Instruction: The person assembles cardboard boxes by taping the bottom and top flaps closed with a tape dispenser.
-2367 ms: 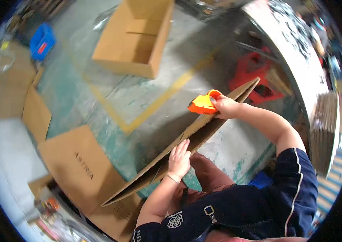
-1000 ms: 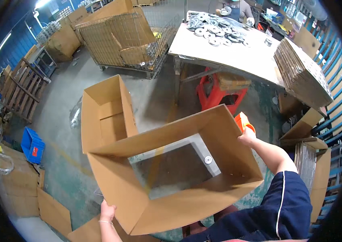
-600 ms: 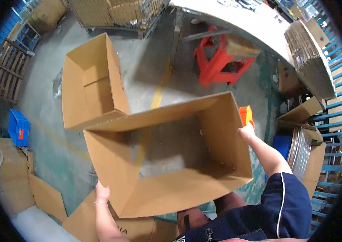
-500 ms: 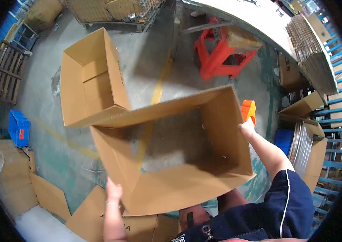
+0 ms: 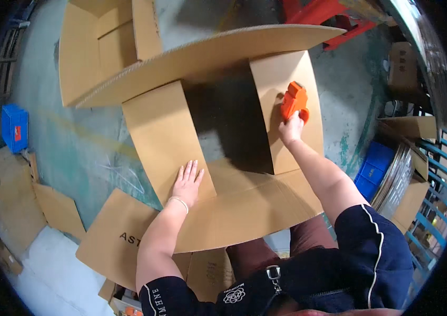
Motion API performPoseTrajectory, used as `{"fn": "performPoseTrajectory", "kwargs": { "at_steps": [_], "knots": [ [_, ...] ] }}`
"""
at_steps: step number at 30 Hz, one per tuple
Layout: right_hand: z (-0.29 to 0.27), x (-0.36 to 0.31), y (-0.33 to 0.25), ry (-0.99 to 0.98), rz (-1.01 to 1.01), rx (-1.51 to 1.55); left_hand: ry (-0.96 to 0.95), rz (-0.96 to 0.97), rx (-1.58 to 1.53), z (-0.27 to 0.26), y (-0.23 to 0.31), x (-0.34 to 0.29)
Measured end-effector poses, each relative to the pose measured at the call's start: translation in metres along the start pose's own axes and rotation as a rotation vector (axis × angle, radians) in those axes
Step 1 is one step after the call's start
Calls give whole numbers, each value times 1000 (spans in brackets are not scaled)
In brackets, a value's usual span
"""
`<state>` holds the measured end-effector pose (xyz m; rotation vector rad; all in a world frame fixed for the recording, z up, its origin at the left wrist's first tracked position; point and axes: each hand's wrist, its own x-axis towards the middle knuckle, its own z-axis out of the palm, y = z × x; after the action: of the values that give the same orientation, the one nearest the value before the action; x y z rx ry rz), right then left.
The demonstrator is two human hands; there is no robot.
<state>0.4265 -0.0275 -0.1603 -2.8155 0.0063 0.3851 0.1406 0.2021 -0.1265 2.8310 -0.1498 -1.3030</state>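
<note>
A large cardboard box (image 5: 249, 203) is in the middle, with a dark gap between its two side flaps. The left grip (image 5: 187, 185), a bare hand, lies flat on the left flap (image 5: 157, 121). The right grip (image 5: 292, 128) holds an orange tape dispenser (image 5: 294, 99) over the right flap (image 5: 286, 67). Behind, at upper left, there is another open carton (image 5: 117, 45); a blue bin (image 5: 15, 128) is at far left.

The grey-green floor (image 5: 39, 79) is marked by a yellow line (image 5: 90, 134) (faint). A red stool (image 5: 307, 11) is cropped above.

Head-worn fisheye view, from above, facing steeply down, near the foremost cardboard box (image 5: 244, 200)
</note>
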Motion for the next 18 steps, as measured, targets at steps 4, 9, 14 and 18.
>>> {"fn": "performPoseTrajectory", "kwargs": {
  "at_steps": [4,9,14,18],
  "knots": [
    [-7,-2,20,-109,-175,7,-71,-136,-224,1,1,13],
    [-18,22,53,-206,-508,-66,1,-80,-747,-56,-1,-38],
    [-13,18,40,-205,-579,-61,-295,55,-798,-70,30,-126],
    [-20,16,41,-191,-479,-42,-1,74,-745,-92,67,-160]
  ]
}}
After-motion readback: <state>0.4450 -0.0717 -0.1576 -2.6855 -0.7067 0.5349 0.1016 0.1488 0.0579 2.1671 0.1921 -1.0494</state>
